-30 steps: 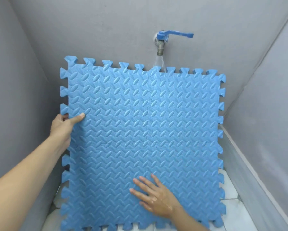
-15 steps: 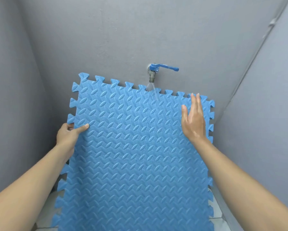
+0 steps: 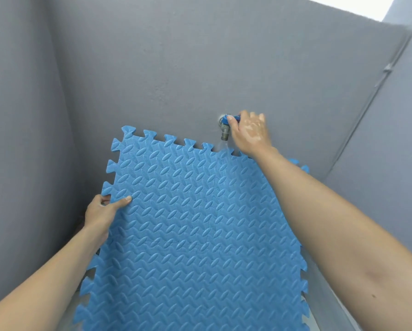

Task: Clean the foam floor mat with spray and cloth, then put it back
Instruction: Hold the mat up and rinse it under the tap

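Observation:
The blue foam floor mat [image 3: 190, 225], with a leaf-like embossed pattern and puzzle-tooth edges, stands upright against the grey wall. My left hand [image 3: 102, 211] grips its left edge, thumb on the front face. My right hand [image 3: 249, 133], wet, is closed on the blue lever of the wall tap [image 3: 224, 130] just above the mat's top edge. A thin stream of water runs from the spout onto the mat's top. No spray bottle or cloth is in view.
Grey walls close in on the left, back and right, forming a narrow corner. A thin pipe or cable [image 3: 376, 84] runs diagonally up the right wall. A strip of pale floor [image 3: 307, 306] shows at the mat's lower right.
My right hand left the mat's face, rose past its upper right and took hold of the tap lever. The view tilted upward. My left hand kept its grip on the left edge.

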